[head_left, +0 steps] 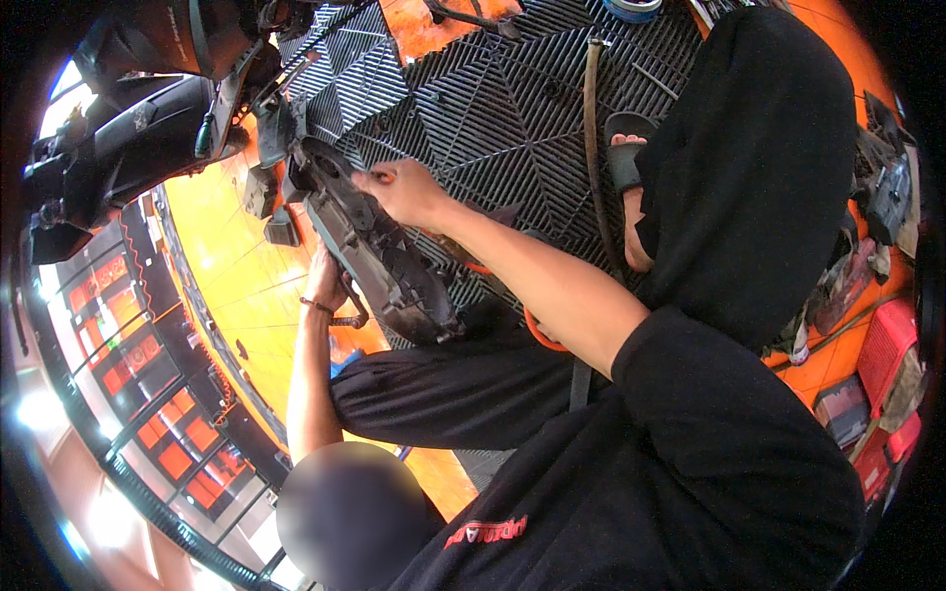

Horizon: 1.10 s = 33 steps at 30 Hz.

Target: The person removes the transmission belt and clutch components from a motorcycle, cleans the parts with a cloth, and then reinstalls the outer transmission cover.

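A long dark casing, which looks like a scooter's crankcase cover, stands tilted in front of my folded leg. Its far end has a rounded hollow, and ribs and recesses line its inner side. My left hand grips its left edge, the fingers partly hidden behind it. A bent black lever sticks out beside that wrist. Over the casing's far end, my right hand is closed, thumb and fingers pinched together near the rim. Whatever lies between those fingertips is too small to make out.
A partly dismantled motorbike stands at the upper left. Black ribbed mats cover part of the orange floor. A long rod lies near my sandalled foot. Red trays and loose parts are at the right; a round tub sits at the top.
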Available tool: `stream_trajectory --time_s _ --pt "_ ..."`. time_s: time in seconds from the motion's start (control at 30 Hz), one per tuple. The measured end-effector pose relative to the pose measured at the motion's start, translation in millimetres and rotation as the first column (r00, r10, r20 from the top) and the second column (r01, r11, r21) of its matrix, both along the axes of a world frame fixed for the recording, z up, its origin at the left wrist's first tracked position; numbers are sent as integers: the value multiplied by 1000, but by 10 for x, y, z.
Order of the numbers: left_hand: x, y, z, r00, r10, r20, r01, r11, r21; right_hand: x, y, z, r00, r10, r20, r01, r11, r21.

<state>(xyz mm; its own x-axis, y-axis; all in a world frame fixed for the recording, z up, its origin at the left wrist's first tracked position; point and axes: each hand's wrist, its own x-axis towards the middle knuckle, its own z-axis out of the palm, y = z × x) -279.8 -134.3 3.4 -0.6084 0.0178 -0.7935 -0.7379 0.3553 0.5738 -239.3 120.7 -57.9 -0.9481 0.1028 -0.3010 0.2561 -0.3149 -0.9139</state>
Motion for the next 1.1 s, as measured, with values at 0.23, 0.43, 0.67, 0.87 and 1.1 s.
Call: stream_trajectory --time_s 0.23,0.43,0.67,0.87,1.1 --pt "13 284 9 994 65 -82 -72 994 -87 -400 59 34 978 -206 -27 207 976 65" --pt "-4 135 59 1000 2 0 -2 1000 -16 -450 82 -4 980 -191 -54 193 980 46" --pt "72 297 48 996 86 -36 -89 988 -124 -252 351 204 975 193 110 -81 769 -634" --pt "67 71 -73 993 119 -21 -120 989 -83 164 525 5 892 451 24 -303 637 -709" --pt "102 242 9 994 100 -33 -102 993 -66 310 524 -41 868 494 38 -352 669 -654"
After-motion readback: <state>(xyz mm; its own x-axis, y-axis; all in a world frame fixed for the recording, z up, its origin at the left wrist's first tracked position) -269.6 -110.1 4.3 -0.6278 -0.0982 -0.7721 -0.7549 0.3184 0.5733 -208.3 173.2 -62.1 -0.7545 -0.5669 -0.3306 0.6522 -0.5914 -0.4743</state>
